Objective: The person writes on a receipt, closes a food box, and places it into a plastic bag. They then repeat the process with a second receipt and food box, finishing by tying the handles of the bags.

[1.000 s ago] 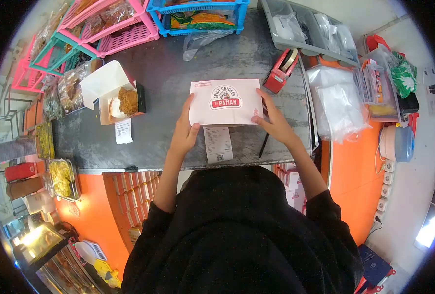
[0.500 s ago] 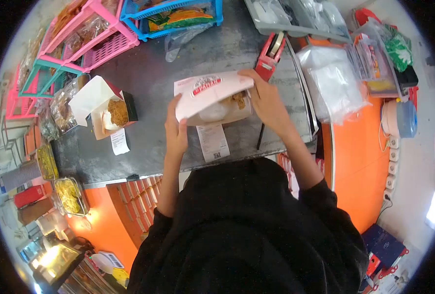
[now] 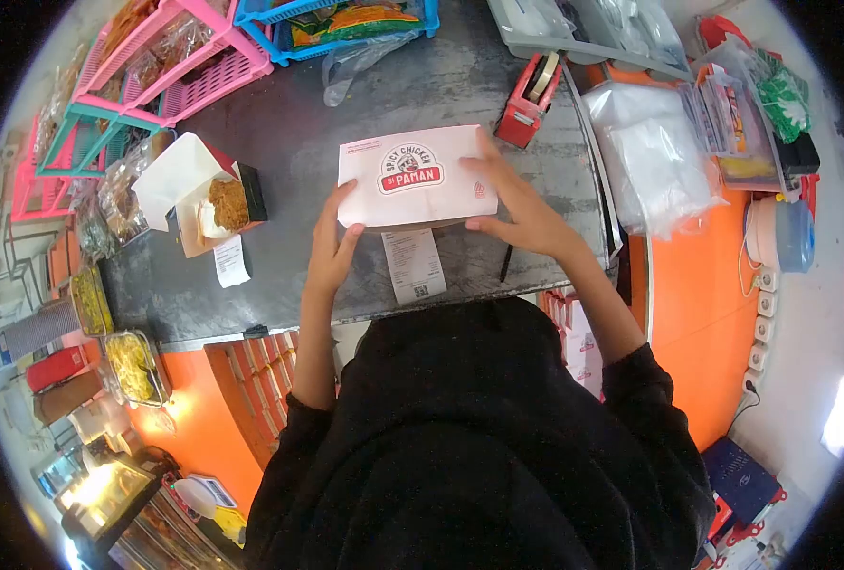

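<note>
- Box [image 3: 417, 175], head view: pale printed carton, lid down, between the two hands above the near part of the worktop [image 3: 293, 138]; whether it rests or is held slightly clear, cannot tell. Receipt [image 3: 412, 267] shows beyond its near edge.
- Left hand [image 3: 332, 243]: half open, loosely curved round the left near corner, fingers at the side; no closed grip seen.
- Right hand [image 3: 520, 207]: open, fingers spread over the right end of the lid, thumb near the front edge.
- Handling, my judgement: thin card, light, stiff along folds, soft mid-lid; would dent under pressure. Contents hidden, weight uncertain. Best hold: both short side walls, low down, kept level.
- Left, well apart: open box [image 3: 177, 176] with a browned, crusted piece [image 3: 229, 203]. Right, beyond the right hand: red tape dispenser [image 3: 524, 116].
</note>
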`<action>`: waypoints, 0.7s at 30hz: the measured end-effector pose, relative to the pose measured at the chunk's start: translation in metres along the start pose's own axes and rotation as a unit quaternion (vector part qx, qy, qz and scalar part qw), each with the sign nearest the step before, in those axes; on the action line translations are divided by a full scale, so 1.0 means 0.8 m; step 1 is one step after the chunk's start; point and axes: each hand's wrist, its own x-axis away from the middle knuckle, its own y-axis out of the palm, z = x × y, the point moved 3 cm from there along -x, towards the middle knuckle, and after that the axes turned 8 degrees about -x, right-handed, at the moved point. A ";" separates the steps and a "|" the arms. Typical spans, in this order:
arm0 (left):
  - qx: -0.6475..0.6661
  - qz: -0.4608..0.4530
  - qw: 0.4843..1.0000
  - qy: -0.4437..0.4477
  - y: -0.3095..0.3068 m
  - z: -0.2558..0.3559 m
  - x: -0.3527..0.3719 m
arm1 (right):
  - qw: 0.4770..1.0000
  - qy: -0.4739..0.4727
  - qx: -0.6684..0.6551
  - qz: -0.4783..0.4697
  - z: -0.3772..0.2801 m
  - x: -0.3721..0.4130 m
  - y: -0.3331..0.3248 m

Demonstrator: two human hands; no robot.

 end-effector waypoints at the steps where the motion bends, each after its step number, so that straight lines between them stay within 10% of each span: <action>1: -0.014 -0.009 1.000 0.001 0.000 -0.004 0.000 | 1.000 -0.003 0.001 -0.002 0.000 -0.002 0.002; 11: -0.039 -0.077 0.995 0.041 -0.014 -0.001 0.000 | 0.994 -0.043 0.095 -0.013 0.019 0.017 0.026; 16: -0.453 -0.053 0.877 0.150 -0.014 0.012 0.010 | 0.923 -0.195 0.331 -0.017 0.031 0.017 0.031; 21: -0.418 -0.147 0.862 0.245 0.014 0.026 -0.018 | 0.949 -0.158 0.270 0.036 0.033 0.008 0.034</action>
